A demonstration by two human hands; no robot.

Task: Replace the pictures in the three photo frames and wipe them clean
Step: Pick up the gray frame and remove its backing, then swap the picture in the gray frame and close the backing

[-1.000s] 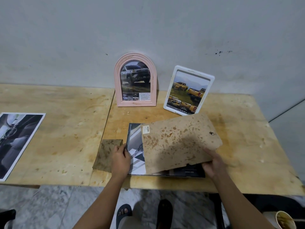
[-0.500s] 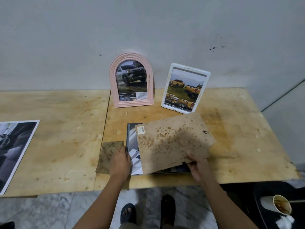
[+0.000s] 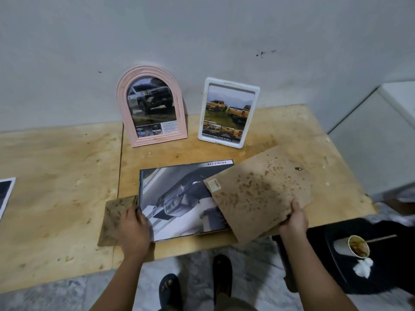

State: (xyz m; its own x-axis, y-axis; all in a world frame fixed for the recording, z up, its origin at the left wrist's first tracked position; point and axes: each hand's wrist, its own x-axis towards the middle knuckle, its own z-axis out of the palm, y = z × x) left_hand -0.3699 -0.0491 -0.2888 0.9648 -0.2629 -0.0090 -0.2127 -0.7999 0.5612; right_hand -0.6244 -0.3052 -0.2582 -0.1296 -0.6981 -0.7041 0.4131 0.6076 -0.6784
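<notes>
Brown backing board point(image 3: 258, 191) in right hand point(image 3: 294, 218)

Bare home workspace: stained plywood table point(image 3: 56, 176) against plain grey wall point(image 3: 202, 30)

Head-worn view, forward and down

The backing board point(image 3: 260, 194) covers part of the car picture point(image 3: 179, 198); the left edge crops a print point(image 3: 5, 194).
</notes>
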